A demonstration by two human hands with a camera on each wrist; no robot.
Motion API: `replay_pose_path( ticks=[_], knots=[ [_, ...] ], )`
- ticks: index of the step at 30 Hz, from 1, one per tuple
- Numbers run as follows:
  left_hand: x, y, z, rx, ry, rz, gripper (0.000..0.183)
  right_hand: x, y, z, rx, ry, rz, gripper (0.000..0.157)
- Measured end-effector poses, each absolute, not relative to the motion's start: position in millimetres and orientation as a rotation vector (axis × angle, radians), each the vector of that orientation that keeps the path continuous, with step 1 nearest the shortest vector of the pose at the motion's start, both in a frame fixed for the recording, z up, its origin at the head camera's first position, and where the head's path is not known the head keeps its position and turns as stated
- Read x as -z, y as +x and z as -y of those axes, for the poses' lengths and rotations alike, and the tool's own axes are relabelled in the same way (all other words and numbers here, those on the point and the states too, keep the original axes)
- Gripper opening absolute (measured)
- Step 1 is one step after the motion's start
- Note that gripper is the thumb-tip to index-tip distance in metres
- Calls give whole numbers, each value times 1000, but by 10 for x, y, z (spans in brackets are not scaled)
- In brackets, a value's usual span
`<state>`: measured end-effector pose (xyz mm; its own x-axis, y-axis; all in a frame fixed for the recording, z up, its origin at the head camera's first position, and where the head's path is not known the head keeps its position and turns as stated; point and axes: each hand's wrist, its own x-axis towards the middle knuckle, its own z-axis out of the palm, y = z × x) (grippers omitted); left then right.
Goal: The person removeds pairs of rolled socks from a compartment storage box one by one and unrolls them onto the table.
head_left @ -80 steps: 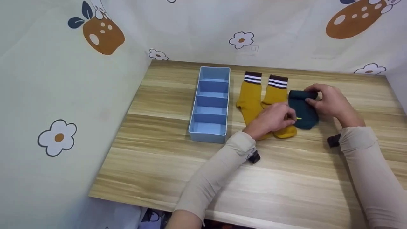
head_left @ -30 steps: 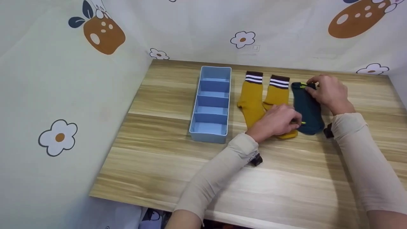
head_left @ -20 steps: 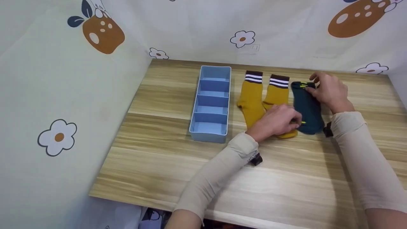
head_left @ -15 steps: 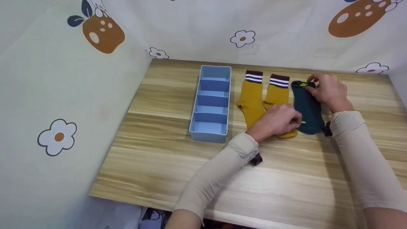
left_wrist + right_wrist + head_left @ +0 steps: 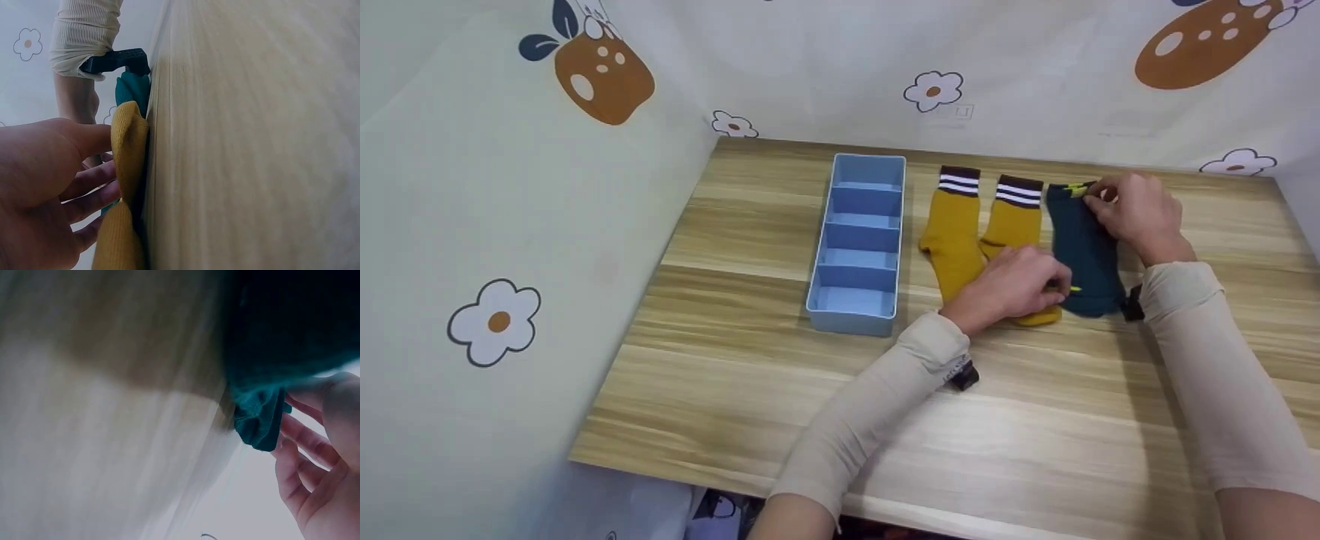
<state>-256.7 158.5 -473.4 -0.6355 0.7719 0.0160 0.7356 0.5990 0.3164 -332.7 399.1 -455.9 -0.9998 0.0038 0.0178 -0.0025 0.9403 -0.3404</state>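
A dark green sock (image 5: 1086, 255) with yellow marks lies lengthwise at the right of the row. Its far end is pinched between thumb and forefinger of my right hand (image 5: 1140, 214). My left hand (image 5: 1016, 281) rests over the foot of the nearer mustard sock (image 5: 1011, 225), its fingertips by the near left part of the green sock. In the left wrist view its fingers look relaxed, with the tips partly hidden behind mustard fabric (image 5: 128, 152). Another mustard sock (image 5: 952, 225) with a striped cuff lies flat to the left. Green fabric (image 5: 259, 419) hangs by my right fingers in the right wrist view.
A light blue box (image 5: 853, 322) with several compartments in a line stands left of the socks. The wooden tabletop (image 5: 720, 390) meets patterned walls at the back and left. Its front edge lies under my forearms.
My right hand has drawn the green sock's far end slightly toward the back wall. Earlier that sock was rolled at the top and shorter; it now lies longer. My left hand stays nearly still.
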Motion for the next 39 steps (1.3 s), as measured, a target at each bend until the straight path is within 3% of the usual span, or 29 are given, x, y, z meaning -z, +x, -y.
replay_pose_path(
  ticks=[15,23,39],
  knots=[
    [4720,-2553,-1628,-418,1162,-2691,22,4580,-3226,-4192,-783,4,3122,48],
    [4737,-2530,-1629,-430,1210,-2742,18,4603,-3155,-4287,-741,-11,3120,69],
    [4702,-2509,-1675,-733,1184,-2708,21,4544,-3140,-4243,-781,12,3060,39]
  ],
)
